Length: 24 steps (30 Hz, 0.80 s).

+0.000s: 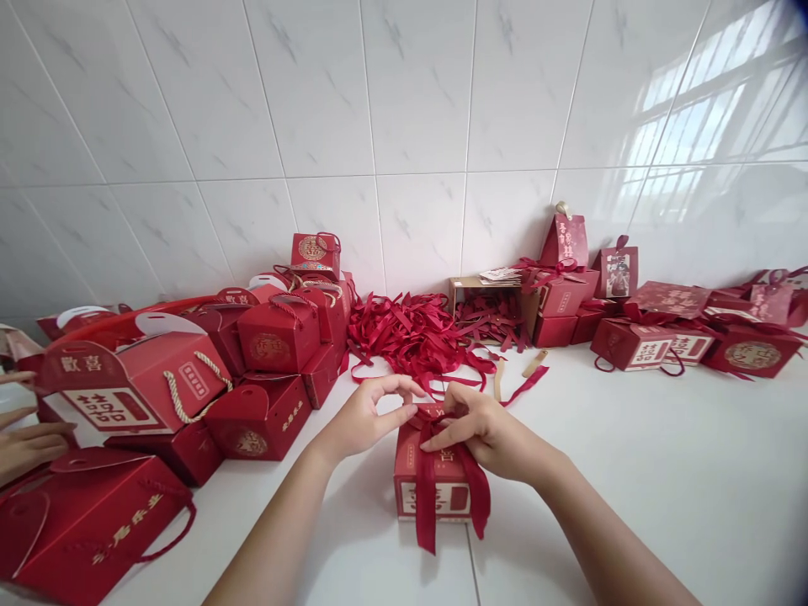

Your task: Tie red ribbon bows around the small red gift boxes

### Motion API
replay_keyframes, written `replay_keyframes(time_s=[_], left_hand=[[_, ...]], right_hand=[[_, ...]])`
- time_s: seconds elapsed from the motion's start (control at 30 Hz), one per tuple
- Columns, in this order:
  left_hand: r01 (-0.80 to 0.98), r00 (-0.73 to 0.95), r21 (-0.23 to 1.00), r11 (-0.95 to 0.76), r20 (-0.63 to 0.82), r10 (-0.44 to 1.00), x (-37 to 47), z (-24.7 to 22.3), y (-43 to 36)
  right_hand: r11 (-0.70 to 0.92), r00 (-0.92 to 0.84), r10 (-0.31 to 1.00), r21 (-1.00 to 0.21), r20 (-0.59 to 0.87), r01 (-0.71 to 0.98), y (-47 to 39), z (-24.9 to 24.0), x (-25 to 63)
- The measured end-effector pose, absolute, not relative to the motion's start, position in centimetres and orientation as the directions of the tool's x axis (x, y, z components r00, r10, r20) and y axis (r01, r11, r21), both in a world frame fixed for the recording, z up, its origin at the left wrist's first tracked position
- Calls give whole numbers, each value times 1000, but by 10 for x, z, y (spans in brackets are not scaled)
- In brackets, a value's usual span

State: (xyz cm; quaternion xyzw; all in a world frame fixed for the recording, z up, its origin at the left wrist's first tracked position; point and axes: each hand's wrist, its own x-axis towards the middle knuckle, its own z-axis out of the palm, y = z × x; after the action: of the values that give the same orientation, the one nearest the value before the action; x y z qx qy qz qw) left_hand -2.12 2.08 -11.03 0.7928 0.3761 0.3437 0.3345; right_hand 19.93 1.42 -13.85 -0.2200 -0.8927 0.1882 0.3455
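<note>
In front of me on the white table stands a small red gift box (404, 459) with a white character panel. A red ribbon (427, 505) is looped at its top, and two tails hang down its near face. My left hand (379, 412) is at the upper left corner of the box, thumb and forefinger curled about its top edge. From the right, my right hand (483, 425) pinches the ribbon at the top, its forefinger lying over the ribbon. What sits between the right fingertips is partly hidden.
A heap of loose red ribbons (410, 332) lies behind the box, beside an open carton (464, 290). Red boxes (278, 332) are piled at left; more red boxes (751, 349) stand at right. Another person's hand (31, 442) shows at the left edge. A tiled wall (417, 93) rises behind.
</note>
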Motion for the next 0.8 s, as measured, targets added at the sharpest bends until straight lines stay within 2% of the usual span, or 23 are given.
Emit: replay_keyframes(time_s=[0.2, 0.37, 0.6, 0.8], left_hand=[[416, 595, 722, -552, 243, 766, -19, -113, 19], [356, 598, 776, -520, 239, 765, -17, -115, 18], [355, 545, 862, -362, 124, 829, -9, -113, 14], [371, 520, 858, -356, 126, 845, -5, -117, 14]], right_hand=[[830, -645, 525, -503, 556, 241, 13, -139, 198], [832, -629, 518, -513, 580, 212, 14, -140, 196], [822, -620, 527, -534, 581, 198, 13, -140, 197], [805, -618, 548, -557, 563, 205, 12, -141, 196]])
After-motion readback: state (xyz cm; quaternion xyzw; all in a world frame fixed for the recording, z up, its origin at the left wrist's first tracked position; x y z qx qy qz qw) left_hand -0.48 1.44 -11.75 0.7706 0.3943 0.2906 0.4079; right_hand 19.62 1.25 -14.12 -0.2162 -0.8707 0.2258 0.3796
